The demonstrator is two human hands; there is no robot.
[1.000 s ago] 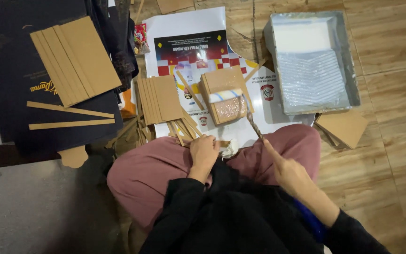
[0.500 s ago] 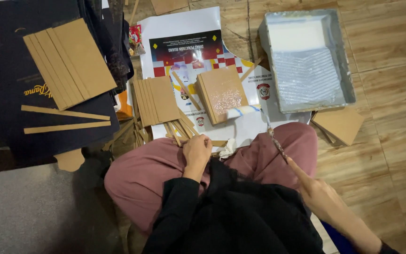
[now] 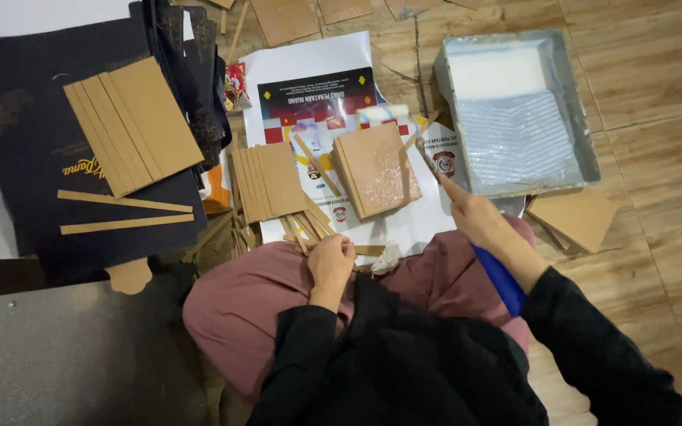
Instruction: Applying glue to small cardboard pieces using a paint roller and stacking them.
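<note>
My right hand (image 3: 471, 221) grips a paint roller by its blue handle (image 3: 500, 280). The roller's white head (image 3: 384, 115) lies at the far edge of a brown cardboard board (image 3: 372, 170). The board's surface shines wet and rests on a printed white poster (image 3: 317, 95). My left hand (image 3: 331, 260) rests curled on my pink-trousered thigh, beside loose cardboard strips (image 3: 309, 225); nothing shows in it.
A grey roller tray (image 3: 586, 134) holding white liquid stands at the right. A stack of cardboard boards (image 3: 266, 181) lies left of the wet board. More boards (image 3: 132, 126) and strips (image 3: 124, 213) sit on dark sheets (image 3: 33, 118). Cardboard offcuts (image 3: 578, 217) lie on the wooden floor.
My right hand drew back to the lower right, then came forward again. The roller head went from the board's middle to its far edge. My left hand stayed put.
</note>
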